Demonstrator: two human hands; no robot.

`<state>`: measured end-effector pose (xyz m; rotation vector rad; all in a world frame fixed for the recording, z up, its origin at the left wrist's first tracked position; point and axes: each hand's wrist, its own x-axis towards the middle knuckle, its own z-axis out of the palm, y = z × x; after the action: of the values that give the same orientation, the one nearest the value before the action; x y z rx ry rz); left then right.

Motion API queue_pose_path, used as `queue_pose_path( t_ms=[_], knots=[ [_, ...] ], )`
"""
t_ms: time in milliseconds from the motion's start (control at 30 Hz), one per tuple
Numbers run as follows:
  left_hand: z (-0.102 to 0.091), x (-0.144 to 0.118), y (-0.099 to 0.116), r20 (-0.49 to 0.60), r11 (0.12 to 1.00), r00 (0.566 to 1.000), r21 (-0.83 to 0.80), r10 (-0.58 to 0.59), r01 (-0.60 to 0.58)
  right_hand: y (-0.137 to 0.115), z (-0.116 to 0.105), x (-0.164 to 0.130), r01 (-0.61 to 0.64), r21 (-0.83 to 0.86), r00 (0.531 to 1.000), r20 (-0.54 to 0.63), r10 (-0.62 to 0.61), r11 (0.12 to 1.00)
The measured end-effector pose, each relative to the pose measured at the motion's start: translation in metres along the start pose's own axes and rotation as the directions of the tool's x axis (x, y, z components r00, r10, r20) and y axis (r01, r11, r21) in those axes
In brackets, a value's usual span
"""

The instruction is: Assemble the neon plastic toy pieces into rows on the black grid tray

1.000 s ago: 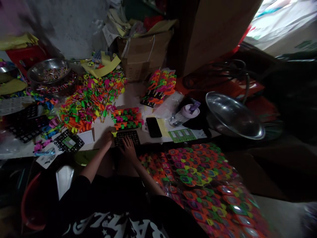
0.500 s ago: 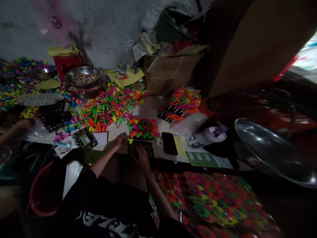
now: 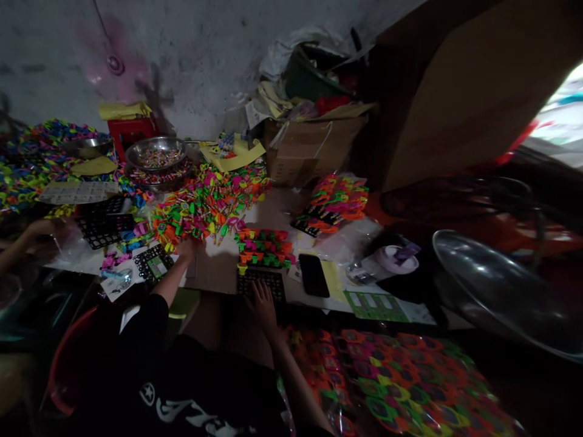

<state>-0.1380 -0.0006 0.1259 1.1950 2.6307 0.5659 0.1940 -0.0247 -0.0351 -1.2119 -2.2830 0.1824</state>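
My left hand (image 3: 184, 248) reaches to the near edge of a pile of bright plastic toy pieces (image 3: 214, 200). Its fingers are hard to make out in the dim light. My right hand (image 3: 263, 298) lies with fingers spread on a black perforated tray (image 3: 246, 281) at the table's near edge, holding nothing. Rows of orange, green and pink pieces (image 3: 264, 246) stand in the tray's far part. At the tray's left side sits a single yellow piece (image 3: 242, 269).
Right of the tray lie a black phone (image 3: 314, 275) and green printed cards (image 3: 376, 306). Bagged colourful pieces (image 3: 401, 376) are at lower right. A metal bowl (image 3: 157, 153) stands behind the pile. Another person's arm (image 3: 27, 240) is at far left.
My left hand has moved left from the yellow piece at the tray to the pile. My right hand stays on the tray. The view has tilted slightly upward.
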Motion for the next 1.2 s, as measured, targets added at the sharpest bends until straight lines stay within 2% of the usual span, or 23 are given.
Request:
queue_pose_path(
  t_ms=[100, 200, 300, 433, 533, 633, 733, 800, 833, 933, 1033, 1200],
  knots=[
    [-0.016, 0.000, 0.005, 0.033, 0.997, 0.999, 0.075, -0.011, 0.009, -0.003, -0.005, 0.002, -0.013, 0.020, 1.000, 0.012, 0.013, 1.000],
    [-0.040, -0.008, 0.006, 0.021, 0.986, 0.999, 0.164, 0.038, -0.041, -0.006, -0.011, 0.003, -0.008, 0.031, 0.999, 0.032, 0.007, 0.999],
    [-0.065, -0.022, 0.000, -0.027, 0.956, 0.987, 0.254, 0.157, -0.145, -0.008, -0.016, 0.006, -0.027, 0.040, 0.999, 0.045, 0.026, 0.999],
    [-0.093, -0.045, -0.007, -0.100, 0.879, 0.931, 0.378, 0.352, -0.292, -0.008, -0.022, 0.012, -0.057, 0.110, 0.997, 0.050, 0.051, 0.992],
    [-0.103, -0.071, -0.003, -0.086, 0.864, 0.922, 0.393, 0.377, -0.316, -0.018, -0.035, 0.019, -0.057, 0.205, 0.998, 0.029, 0.052, 0.977],
    [-0.099, -0.109, 0.009, 0.018, 0.838, 0.902, 0.362, 0.432, -0.409, -0.044, -0.053, 0.027, -0.007, 0.327, 0.999, 0.042, -0.007, 0.945],
    [-0.087, -0.149, 0.023, 0.137, 0.768, 0.801, 0.231, 0.582, -0.597, -0.077, -0.069, 0.033, 0.027, 0.432, 0.991, 0.104, -0.079, 0.901],
    [-0.081, -0.170, 0.031, 0.165, 0.728, 0.735, 0.112, 0.657, -0.676, -0.094, -0.076, 0.035, 0.029, 0.492, 0.982, 0.147, -0.117, 0.870],
    [-0.079, -0.177, 0.035, 0.169, 0.717, 0.716, 0.063, 0.678, -0.694, -0.099, -0.078, 0.036, 0.032, 0.526, 0.977, 0.163, -0.137, 0.850],
    [-0.075, -0.186, 0.043, 0.190, 0.703, 0.686, -0.033, 0.702, -0.711, -0.106, -0.085, 0.035, 0.011, 0.618, 0.968, 0.192, -0.164, 0.786],
    [-0.067, -0.185, 0.046, 0.196, 0.665, 0.642, -0.080, 0.741, -0.743, -0.104, -0.090, 0.033, -0.057, 0.656, 0.962, 0.237, -0.134, 0.753],
    [-0.049, -0.191, 0.052, 0.106, 0.582, 0.576, -0.041, 0.811, -0.812, -0.093, -0.089, 0.028, -0.116, 0.710, 0.941, 0.303, -0.152, 0.695]
  ],
)
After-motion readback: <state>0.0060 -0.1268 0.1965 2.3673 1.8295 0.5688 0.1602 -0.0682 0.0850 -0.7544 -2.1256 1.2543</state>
